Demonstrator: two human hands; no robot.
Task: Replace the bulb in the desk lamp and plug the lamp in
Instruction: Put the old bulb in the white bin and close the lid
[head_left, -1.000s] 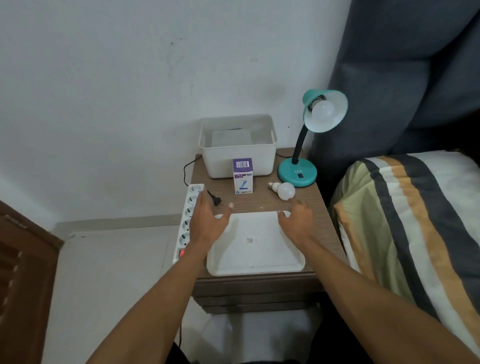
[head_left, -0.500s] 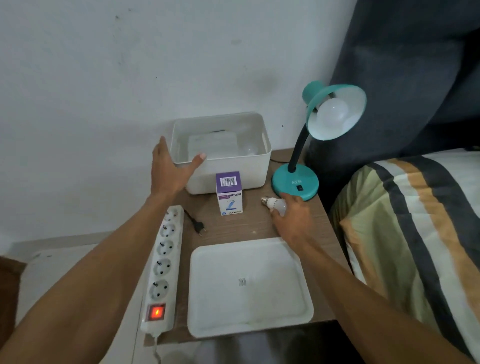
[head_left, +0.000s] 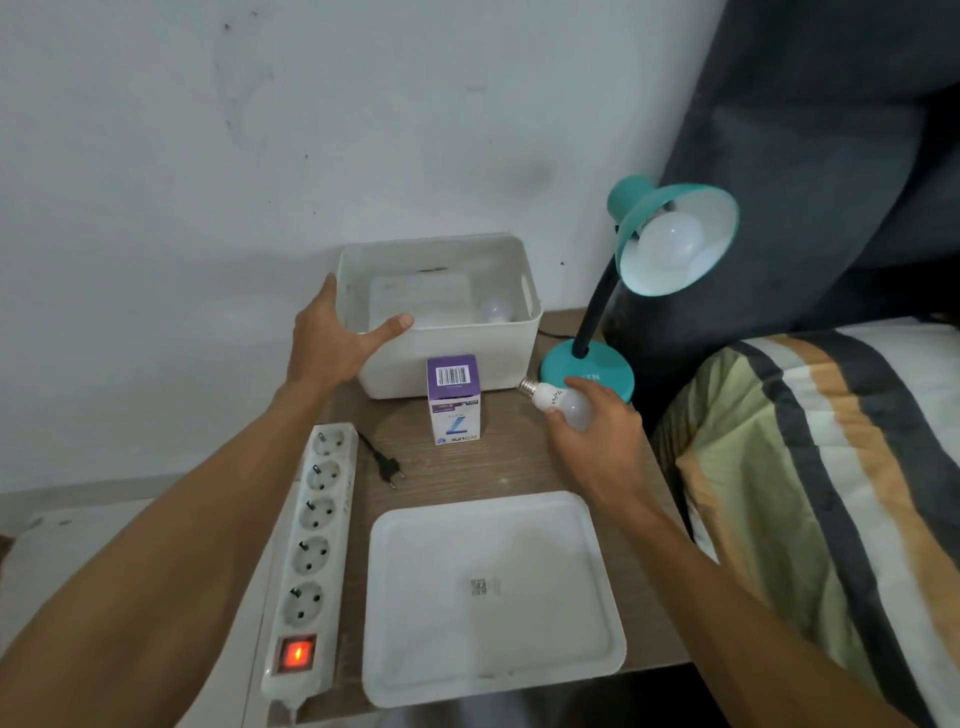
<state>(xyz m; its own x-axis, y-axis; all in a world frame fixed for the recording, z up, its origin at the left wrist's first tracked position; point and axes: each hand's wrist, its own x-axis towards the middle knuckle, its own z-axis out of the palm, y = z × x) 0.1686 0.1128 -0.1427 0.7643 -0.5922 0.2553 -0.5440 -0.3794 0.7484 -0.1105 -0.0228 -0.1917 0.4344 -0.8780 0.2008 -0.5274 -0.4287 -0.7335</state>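
The right hand curls its fingers and thumb round the globe of a loose bulb, holding it just above the table. The bulb's metal screw base points left, toward the bulb box. This hand is just in front of the teal base of the desk lamp.

The left hand is spread at the front-left corner of the white bin. Its thumb lies straight along the front rim and a straight finger lies against the left wall; it grips nothing.

The purple and white bulb box stands between the two hands, against the bin's front wall. The lamp's shade tilts toward the camera with a fitted bulb in it. Another bulb lies inside the bin.

The lamp's plug lies loose on the table, below the left hand and just beside the power strip. The strip's switch glows red. A white tray sits nearest the camera. A striped bed cover is to the right.
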